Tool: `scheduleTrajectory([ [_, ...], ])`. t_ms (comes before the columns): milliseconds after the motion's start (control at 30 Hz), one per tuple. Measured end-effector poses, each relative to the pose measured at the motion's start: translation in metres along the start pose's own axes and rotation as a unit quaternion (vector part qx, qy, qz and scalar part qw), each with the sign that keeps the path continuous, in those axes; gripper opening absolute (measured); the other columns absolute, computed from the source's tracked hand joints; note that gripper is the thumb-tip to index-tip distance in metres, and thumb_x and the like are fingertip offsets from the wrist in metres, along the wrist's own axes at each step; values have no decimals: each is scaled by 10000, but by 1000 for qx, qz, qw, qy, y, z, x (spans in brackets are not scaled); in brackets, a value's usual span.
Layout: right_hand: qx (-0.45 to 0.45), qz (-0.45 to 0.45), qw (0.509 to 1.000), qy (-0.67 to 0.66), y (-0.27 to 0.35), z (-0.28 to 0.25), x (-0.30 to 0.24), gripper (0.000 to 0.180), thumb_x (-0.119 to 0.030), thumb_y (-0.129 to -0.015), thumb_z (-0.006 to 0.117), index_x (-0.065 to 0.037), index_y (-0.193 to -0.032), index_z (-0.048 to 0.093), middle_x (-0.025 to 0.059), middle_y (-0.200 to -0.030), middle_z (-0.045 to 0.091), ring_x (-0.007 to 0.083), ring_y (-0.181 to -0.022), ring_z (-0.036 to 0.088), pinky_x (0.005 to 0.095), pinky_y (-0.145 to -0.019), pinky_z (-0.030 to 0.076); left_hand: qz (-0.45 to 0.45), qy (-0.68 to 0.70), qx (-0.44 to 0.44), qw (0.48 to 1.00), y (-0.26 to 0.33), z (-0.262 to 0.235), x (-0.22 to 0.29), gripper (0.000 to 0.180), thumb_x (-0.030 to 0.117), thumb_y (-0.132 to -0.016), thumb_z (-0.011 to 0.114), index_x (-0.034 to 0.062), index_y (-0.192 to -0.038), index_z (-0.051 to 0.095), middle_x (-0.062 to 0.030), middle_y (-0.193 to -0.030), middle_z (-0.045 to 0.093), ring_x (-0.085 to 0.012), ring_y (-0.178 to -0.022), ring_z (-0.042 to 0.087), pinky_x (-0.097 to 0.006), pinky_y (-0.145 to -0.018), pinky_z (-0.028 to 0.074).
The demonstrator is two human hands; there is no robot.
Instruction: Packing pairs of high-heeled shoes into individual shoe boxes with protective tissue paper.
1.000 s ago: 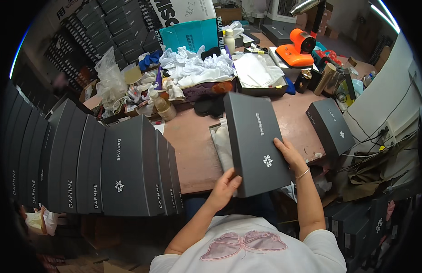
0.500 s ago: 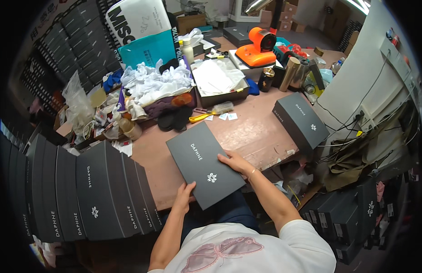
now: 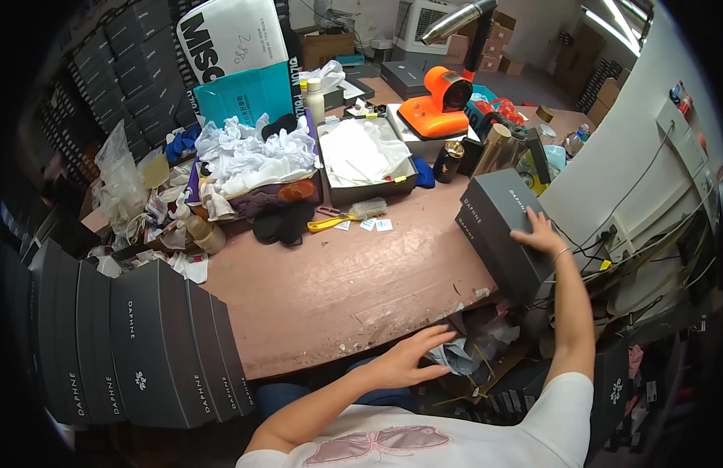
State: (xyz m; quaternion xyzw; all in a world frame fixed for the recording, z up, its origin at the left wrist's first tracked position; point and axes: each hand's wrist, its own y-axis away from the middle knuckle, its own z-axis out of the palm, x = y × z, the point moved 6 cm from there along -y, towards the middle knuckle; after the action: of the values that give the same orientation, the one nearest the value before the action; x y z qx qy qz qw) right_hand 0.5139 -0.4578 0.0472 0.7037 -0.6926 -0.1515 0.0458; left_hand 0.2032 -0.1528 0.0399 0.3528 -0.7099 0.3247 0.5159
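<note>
At the right end of the table, dark grey shoe boxes [image 3: 508, 226] with pale print are stacked one on another. On the top box's lid lies my right hand [image 3: 539, 234], fingers spread. My left hand [image 3: 414, 355] hovers by the table's front edge, fingers apart, holding nothing. A yellow-handled brush [image 3: 347, 216] and several small white cards [image 3: 367, 225] lie further back on the table [image 3: 338, 288].
Several grey shoe boxes [image 3: 147, 343] stand in a row at the near left. Behind the table's middle are a heap of white crumpled paper [image 3: 256, 152], a box of white sheets [image 3: 365, 152] and an orange device [image 3: 435, 109]. A wall with cables [image 3: 611, 242] rises at right.
The shoe box held in both hands has moved right onto the stack. My left hand has let go of it and moved right; my right hand has gone with the box.
</note>
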Motion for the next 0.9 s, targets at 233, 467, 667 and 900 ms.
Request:
scheduleTrajectory([
  [233, 58, -25, 998, 24, 16, 8, -15, 1099, -446, -599, 790, -293, -1512, 197, 209, -1567, 122, 431, -1440, 81, 679, -1071, 127, -123, -79, 144, 979, 134, -62, 37, 588, 175, -781, 773, 22, -1298, 540, -169, -1355, 496, -237, -1149, 564, -346, -944, 475],
  [467, 149, -309, 938, -37, 86, 48, -167, 810, -304, -806, 725, -70, -1454, 299, 254, -1486, 272, 425, -1372, 268, 479, -1101, 287, -303, -490, 656, 488, 408, -167, 177, 429, 304, -912, 606, -37, -1172, 591, -187, -1186, 588, -323, -1110, 570, -397, -958, 436],
  [667, -256, -447, 789, -334, 246, 148, -405, 751, -241, -883, 665, -70, -1482, 244, 206, -1471, 346, 340, -1191, 532, 397, -987, 443, -510, -565, 483, 433, 434, -189, 139, 454, 416, -901, 590, -23, -1010, 634, -203, -959, 622, -380, -913, 586, -457, -821, 473],
  [900, -463, -362, 548, -595, 333, 184, -511, 757, -333, -924, 562, -26, -1502, 181, 190, -1528, 244, 266, -1381, 305, 348, -1124, 241, -341, -288, 596, 667, 391, -164, 98, 552, 483, -873, 613, -49, -1017, 618, -236, -831, 654, -385, -751, 618, -415, -710, 477],
])
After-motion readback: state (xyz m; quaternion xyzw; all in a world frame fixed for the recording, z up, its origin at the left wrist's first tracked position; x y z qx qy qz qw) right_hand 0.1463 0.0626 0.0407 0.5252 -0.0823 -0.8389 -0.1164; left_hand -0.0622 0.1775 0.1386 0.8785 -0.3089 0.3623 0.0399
